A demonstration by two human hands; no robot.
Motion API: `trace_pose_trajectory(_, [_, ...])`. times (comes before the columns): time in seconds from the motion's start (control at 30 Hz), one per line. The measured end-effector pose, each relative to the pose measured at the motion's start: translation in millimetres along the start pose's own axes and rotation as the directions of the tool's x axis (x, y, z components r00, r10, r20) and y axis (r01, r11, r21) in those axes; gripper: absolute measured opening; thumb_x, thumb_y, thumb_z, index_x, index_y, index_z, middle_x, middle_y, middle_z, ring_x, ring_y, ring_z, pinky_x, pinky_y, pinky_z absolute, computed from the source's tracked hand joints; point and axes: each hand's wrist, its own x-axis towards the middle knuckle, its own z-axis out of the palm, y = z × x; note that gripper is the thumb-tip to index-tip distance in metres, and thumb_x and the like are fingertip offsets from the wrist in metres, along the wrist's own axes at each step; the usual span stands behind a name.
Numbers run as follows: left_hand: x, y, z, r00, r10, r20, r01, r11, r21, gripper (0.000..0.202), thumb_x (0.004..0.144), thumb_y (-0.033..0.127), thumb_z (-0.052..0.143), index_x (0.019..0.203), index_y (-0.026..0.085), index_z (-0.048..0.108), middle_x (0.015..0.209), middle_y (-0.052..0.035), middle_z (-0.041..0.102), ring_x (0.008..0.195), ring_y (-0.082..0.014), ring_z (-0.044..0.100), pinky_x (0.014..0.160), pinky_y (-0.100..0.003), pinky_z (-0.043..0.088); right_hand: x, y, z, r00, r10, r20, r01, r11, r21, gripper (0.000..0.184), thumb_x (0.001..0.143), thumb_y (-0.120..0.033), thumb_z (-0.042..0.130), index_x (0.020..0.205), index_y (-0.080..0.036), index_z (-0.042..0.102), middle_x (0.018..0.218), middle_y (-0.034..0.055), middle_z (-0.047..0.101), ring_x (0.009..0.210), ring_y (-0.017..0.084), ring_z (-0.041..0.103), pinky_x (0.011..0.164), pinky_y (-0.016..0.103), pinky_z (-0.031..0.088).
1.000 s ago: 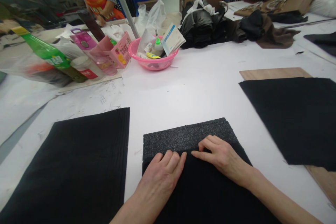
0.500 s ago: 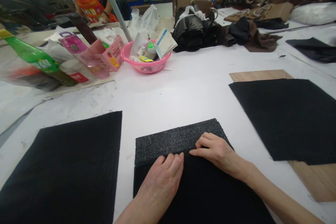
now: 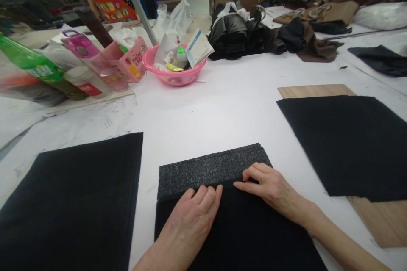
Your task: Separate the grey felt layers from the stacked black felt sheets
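A stack of black fabric pieces (image 3: 235, 228) lies in front of me on the white table (image 3: 222, 110), with a grey speckled piece (image 3: 210, 169) showing along its far edge. My left hand (image 3: 190, 220) rests flat on the black top piece, fingers stretched toward that edge. My right hand (image 3: 270, 188) lies beside it, fingers together and pointing left, pressing on the same edge. Neither hand holds anything.
A large black fabric stack (image 3: 76, 203) lies to the left. Another black piece (image 3: 346, 144) rests on a wooden board (image 3: 318, 91) at the right. Behind are a pink basin (image 3: 173, 74) of small items, bottles (image 3: 34, 65), dark clothes (image 3: 241, 36) and other people.
The view has shifted slightly. Both hands stay on the fabric edge, and my right hand has slid a little to the right along it.
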Motion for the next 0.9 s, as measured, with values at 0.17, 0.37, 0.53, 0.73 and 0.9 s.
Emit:
trace_pose_trajectory(0.17, [2,0,-2.9,1.0,-0.007,0.015,0.007,1.0,-0.012,0.061,0.084,0.002,0.047,0.144,0.009,0.035,0.11,-0.0059,0.056,0.097,-0.023,0.053,0.075,-0.036,0.05,0,0,1,1.0,0.01,0.01,-0.01,1.0,-0.001,0.025,0.105,-0.018,0.044,0.119,-0.023,0.063,0.094,0.005,0.056,0.085,0.018,0.051,0.072,0.032,0.039])
trace_pose_trajectory(0.37, [15,3,-4.9,0.999,0.032,-0.007,-0.032,0.999,-0.004,0.052,0.086,0.002,0.045,0.138,0.006,0.043,0.109,-0.0081,0.057,0.097,-0.0239,0.054,0.078,-0.037,0.051,-1,-1,2,1.0,0.008,0.018,-0.007,0.999,-0.033,0.026,0.104,-0.016,0.045,0.122,-0.024,0.062,0.094,0.0041,0.055,0.084,0.017,0.05,0.071,0.032,0.037])
trace_pose_trajectory(0.53, [25,11,-0.9,0.997,0.067,-0.047,-0.067,0.998,-0.004,0.048,0.085,0.0,0.044,0.133,0.004,0.047,0.116,-0.0102,0.058,0.102,-0.0242,0.055,0.083,-0.036,0.052,1,-3,2,1.0,0.029,0.007,-0.029,0.999,-0.039,0.025,0.103,-0.016,0.047,0.12,-0.024,0.063,0.093,0.0038,0.055,0.084,0.017,0.049,0.07,0.032,0.037])
trace_pose_trajectory(0.73, [24,10,-0.2,0.996,0.075,-0.05,-0.075,0.997,-0.006,0.053,0.083,-0.002,0.043,0.136,0.004,0.044,0.118,-0.0104,0.059,0.104,-0.0251,0.056,0.082,-0.038,0.053,-7,10,-8,0.996,0.072,-0.044,-0.069,0.995,0.077,0.023,0.102,-0.014,0.049,0.11,-0.024,0.067,0.09,0.0028,0.058,0.083,0.016,0.051,0.071,0.028,0.04])
trace_pose_trajectory(0.9, [25,7,-1.7,0.997,0.067,-0.035,-0.068,0.997,-0.038,0.059,0.081,-0.005,0.04,0.139,0.006,0.041,0.121,-0.0097,0.059,0.107,-0.025,0.056,0.083,-0.039,0.054,-23,22,-18,0.993,0.102,-0.052,-0.097,0.991,0.092,0.027,0.102,-0.011,0.044,0.111,-0.023,0.067,0.092,0.0041,0.058,0.082,0.016,0.052,0.07,0.029,0.041])
